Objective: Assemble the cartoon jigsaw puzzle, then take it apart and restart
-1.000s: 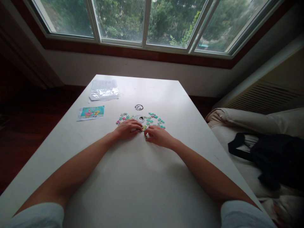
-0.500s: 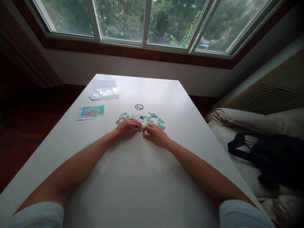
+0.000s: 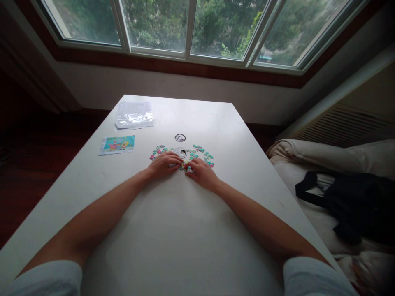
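Small jigsaw puzzle pieces (image 3: 209, 157) in green, pink and yellow lie around a round opening (image 3: 181, 152) in the white table. My left hand (image 3: 166, 164) rests on the tabletop at the near left of the opening, its fingers bent toward the pieces. From the right, my right hand (image 3: 201, 173) reaches in with thumb and fingertips drawn together at the yellow pieces, almost meeting the left fingertips. What lies between the fingertips of either hand is too small and partly covered to make out. More pieces (image 3: 158, 151) lie beyond the left hand.
A colourful cartoon picture sheet (image 3: 117, 144) lies at the left of the table (image 3: 185, 230). Behind it is a clear plastic bag on papers (image 3: 135, 115). A round disc (image 3: 180, 137) sits beyond the opening. Dark clothing (image 3: 354, 201) lies on the pale couch at the right.
My right hand has moved slightly left and closer to the left fingertips, its fingers lower among the pieces. My left hand has barely moved.
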The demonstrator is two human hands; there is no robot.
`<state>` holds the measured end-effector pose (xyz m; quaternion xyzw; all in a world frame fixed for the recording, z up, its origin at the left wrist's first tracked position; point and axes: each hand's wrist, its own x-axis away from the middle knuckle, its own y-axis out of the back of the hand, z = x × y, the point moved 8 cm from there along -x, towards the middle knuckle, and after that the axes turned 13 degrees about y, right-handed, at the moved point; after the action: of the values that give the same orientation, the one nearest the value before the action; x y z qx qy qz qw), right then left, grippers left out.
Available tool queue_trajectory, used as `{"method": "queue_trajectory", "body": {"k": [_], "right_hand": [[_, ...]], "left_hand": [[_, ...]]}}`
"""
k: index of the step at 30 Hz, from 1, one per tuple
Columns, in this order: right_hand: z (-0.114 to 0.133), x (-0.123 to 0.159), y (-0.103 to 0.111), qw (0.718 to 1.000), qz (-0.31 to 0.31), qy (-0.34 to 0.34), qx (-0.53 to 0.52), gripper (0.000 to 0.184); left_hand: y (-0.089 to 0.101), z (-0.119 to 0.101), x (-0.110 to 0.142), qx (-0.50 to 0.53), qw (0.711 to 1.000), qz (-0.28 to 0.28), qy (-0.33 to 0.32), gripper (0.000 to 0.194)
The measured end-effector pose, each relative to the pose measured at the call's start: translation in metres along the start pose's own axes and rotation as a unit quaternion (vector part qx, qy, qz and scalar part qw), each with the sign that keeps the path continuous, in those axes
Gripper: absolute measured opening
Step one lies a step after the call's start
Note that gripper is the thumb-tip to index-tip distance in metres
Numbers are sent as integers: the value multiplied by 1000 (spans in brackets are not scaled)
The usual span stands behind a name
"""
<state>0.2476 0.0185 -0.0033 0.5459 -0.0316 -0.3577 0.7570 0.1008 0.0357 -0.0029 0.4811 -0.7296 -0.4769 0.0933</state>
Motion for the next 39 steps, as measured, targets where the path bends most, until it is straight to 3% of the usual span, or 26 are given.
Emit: {"method": "queue_trajectory", "body": {"k": [14,21,30,35,39], "right_hand": [[2,-1,-2,1000,11,29,7,6],[3,-2,6,998,0,49,46,16],[7,-3,1,996,34,62,51,16],[-5,-3,13,999,-9,38,35,18],[-43,2,42,994,-96,-45,18,16]], "left_hand": [[3,-2,0,0,1000,-13,-3,21],[2,-2,1,-5,1000,-8,-7,22],[1,-1,1,-12,1000,-11,-13,21],[2,-5,2,-19,1000,-6,-15,21],[1,-11,2,-26,999,13,-30,22]]}}
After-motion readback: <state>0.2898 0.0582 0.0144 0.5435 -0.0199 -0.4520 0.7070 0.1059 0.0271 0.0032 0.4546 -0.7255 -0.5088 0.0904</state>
